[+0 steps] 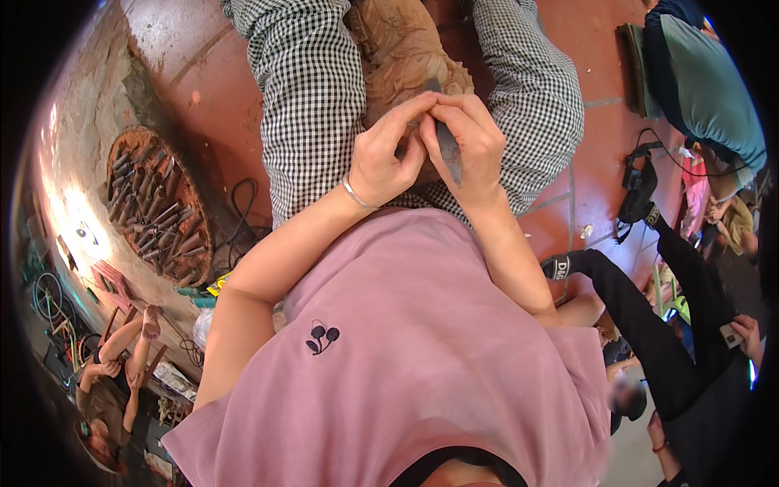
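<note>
My left hand [391, 152] and my right hand [469, 148] meet above my lap, their fingertips pinched together. Between them is a flat, narrow dark grey strip [448, 150] with a pointed lower end; its exact kind I cannot make out. One end shows past the fingertips, and the other hangs down beside my right thumb. My left thumb and index finger close near its upper part. Just beyond the hands, a light brown carved wooden piece [398, 53] lies between my knees, its near end partly hidden by my fingers.
At the left, a round reddish-brown tray [197, 213] holds many wooden-handled tools. A dark cable [239, 199] lies beside it on red floor tiles [207, 97]. Other people sit or stand at the right and lower left. A black strapped bag [639, 188] is at the right.
</note>
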